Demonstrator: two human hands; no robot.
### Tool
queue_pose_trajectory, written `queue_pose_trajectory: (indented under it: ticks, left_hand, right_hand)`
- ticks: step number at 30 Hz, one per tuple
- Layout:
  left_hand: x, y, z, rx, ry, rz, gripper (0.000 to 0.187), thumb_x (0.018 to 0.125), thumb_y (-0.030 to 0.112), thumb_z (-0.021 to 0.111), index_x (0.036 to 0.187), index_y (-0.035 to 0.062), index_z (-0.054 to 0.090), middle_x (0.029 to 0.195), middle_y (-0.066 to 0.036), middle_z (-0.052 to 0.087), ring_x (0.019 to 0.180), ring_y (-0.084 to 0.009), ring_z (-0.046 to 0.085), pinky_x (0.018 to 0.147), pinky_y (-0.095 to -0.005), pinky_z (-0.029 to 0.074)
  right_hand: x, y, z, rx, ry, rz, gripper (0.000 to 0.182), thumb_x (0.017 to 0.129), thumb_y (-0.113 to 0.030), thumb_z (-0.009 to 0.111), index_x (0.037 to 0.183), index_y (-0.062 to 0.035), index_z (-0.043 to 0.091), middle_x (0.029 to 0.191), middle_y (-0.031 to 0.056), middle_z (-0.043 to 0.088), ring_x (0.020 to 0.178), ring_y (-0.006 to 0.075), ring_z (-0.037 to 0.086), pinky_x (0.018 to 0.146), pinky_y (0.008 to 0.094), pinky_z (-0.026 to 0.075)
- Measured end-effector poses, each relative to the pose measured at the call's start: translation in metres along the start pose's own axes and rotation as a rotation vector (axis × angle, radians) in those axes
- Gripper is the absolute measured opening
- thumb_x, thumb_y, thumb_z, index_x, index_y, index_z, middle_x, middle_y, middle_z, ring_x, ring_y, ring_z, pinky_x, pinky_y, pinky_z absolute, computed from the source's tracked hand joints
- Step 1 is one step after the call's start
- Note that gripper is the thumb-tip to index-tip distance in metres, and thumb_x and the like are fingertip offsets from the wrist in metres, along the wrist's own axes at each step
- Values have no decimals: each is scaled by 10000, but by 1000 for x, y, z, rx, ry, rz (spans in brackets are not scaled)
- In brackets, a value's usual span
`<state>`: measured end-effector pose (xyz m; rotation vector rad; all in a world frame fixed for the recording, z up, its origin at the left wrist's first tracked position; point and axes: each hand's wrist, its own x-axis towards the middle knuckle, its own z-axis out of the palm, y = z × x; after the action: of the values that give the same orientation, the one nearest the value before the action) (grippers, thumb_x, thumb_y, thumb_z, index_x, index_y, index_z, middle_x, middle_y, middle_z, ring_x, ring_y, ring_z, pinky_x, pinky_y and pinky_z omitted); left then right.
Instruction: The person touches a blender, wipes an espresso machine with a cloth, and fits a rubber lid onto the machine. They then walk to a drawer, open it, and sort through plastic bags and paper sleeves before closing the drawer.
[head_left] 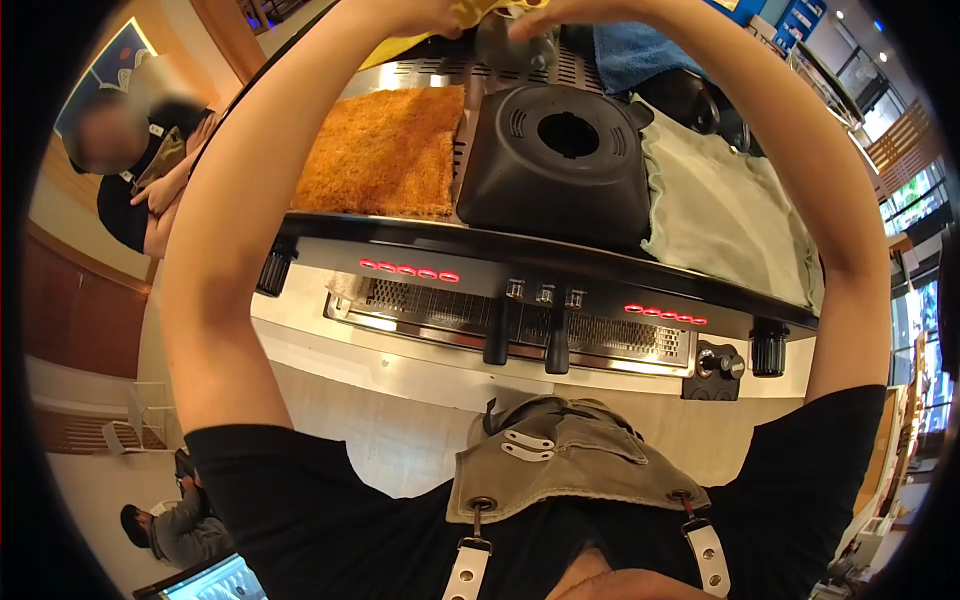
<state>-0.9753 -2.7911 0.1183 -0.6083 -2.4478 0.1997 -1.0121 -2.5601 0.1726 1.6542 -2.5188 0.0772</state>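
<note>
Both my hands reach to the far side of an espresso machine's top, partly cut off by the upper edge of the view. My left hand (428, 18) is closed at a yellow cloth (482, 11), which is bunched against the rim of a clear, glass-like container (515, 48). My right hand (580, 12) has its fingers bent over the container's right rim. Nearer me stands a black plastic housing (560, 205) with a round hole in its top. An orange cloth (385, 150) lies flat to its left, a pale green cloth (725, 200) to its right.
A blue cloth (640, 55) and dark rounded items (690, 100) lie at the back right. The espresso machine's front (480, 275) has red-lit buttons, knobs and two black levers. A person with folded arms (150, 190) stands at left; another person (185, 525) is lower left.
</note>
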Motion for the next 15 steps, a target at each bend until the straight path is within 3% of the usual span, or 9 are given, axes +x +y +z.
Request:
queue_pose_trajectory:
  ticks: [2, 4, 6, 8, 11, 14, 15]
  left_hand:
    - [-4, -15, 10, 25, -35, -40, 434, 798, 210, 781, 1180, 41, 663, 1080, -180, 712, 1020, -383, 672, 886, -459, 536]
    - [-13, -17, -5, -23, -276, -159, 522, 752, 219, 834, 1157, -26, 615, 1173, -220, 665, 1131, -384, 631, 954, -451, 503]
    - [-26, -20, -12, 60, -390, -265, 585, 729, 368, 873, 1071, -23, 604, 1111, -225, 667, 1080, -380, 638, 902, -454, 505]
    - [-34, -26, -15, -3, -530, -269, 510, 764, 370, 851, 1023, -3, 621, 1013, -205, 686, 991, -370, 656, 834, -441, 513]
    - [-41, -30, -12, -61, -522, -300, 366, 838, 328, 796, 980, 15, 671, 971, -180, 717, 946, -344, 683, 815, -430, 531]
    - [-39, -38, -7, -91, -504, -292, 304, 864, 301, 767, 955, 12, 734, 903, -193, 740, 875, -345, 709, 786, -444, 551]
    - [-41, -35, -10, -91, -512, -303, 301, 857, 291, 759, 922, -2, 739, 850, -204, 729, 819, -354, 701, 749, -452, 541]
  right_hand:
    - [7, 12, 3, 20, -8, 136, 459, 898, -295, 752, 1211, 25, 654, 1134, 228, 711, 1078, 375, 673, 938, 451, 529]
    - [13, 36, 7, -40, 22, 23, 378, 904, -189, 713, 1206, 30, 658, 1149, 228, 711, 1088, 376, 672, 944, 450, 532]
    - [21, 46, 17, -122, -24, 18, 330, 860, -87, 680, 1179, -2, 696, 1133, 219, 730, 1089, 374, 685, 933, 441, 546]
    - [17, 36, 14, -69, -17, 55, 308, 862, -99, 679, 1158, -19, 713, 1132, 208, 738, 1092, 364, 688, 937, 440, 546]
    - [21, 36, 20, -39, 9, 77, 269, 872, -100, 670, 1120, -18, 732, 1113, 200, 746, 1070, 366, 695, 927, 450, 551]
    - [28, 44, 23, 48, -55, 144, 494, 838, -195, 774, 1275, 3, 654, 1197, 208, 711, 1138, 331, 669, 987, 406, 524]
    - [28, 46, 35, -19, 79, 76, 264, 904, -188, 734, 1118, -39, 692, 987, 154, 746, 928, 308, 721, 804, 413, 567]
